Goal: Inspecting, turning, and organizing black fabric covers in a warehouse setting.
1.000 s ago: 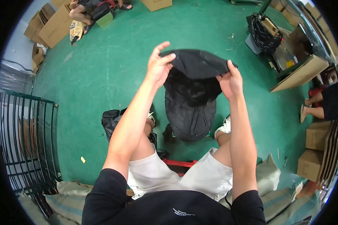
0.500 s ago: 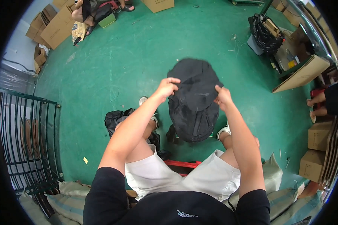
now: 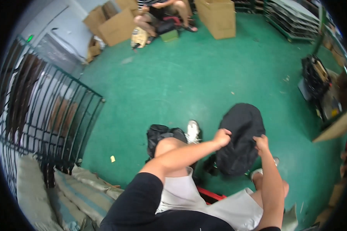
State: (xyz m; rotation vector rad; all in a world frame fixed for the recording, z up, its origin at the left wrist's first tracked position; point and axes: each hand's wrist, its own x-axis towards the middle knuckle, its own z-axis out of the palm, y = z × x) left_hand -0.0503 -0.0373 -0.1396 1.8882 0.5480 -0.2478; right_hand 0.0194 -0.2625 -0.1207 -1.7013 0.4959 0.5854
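A black fabric bag [image 3: 241, 121], long and rounded at both ends, is between my lower legs above the floor. My left hand [image 3: 222, 138] pinches its cloth at the left edge, fingers closed. Opposite it, my right hand [image 3: 261, 144] grips the right edge with fingers and thumb. The cloth between the hands is creased, and the bag's lower half looks blurred. A smaller dark piece [image 3: 210, 164] sits at the bag's lower left. Whatever supports the bag underneath is hidden.
Crumpled black plastic [image 3: 156, 136] lies by my left knee. A red frame [image 3: 210, 195] shows beneath me. Green metal bars [image 3: 77, 104] and stacked sacks [image 3: 81, 188] stand left. Another person [image 3: 158, 11] sits far off by cardboard boxes [image 3: 216, 19]. A black-lined bin [image 3: 314, 79] is right.
The view has swung left and up, so everything sits lower and further right. My hands are closer together on the bag, and its raised upper part has come down.
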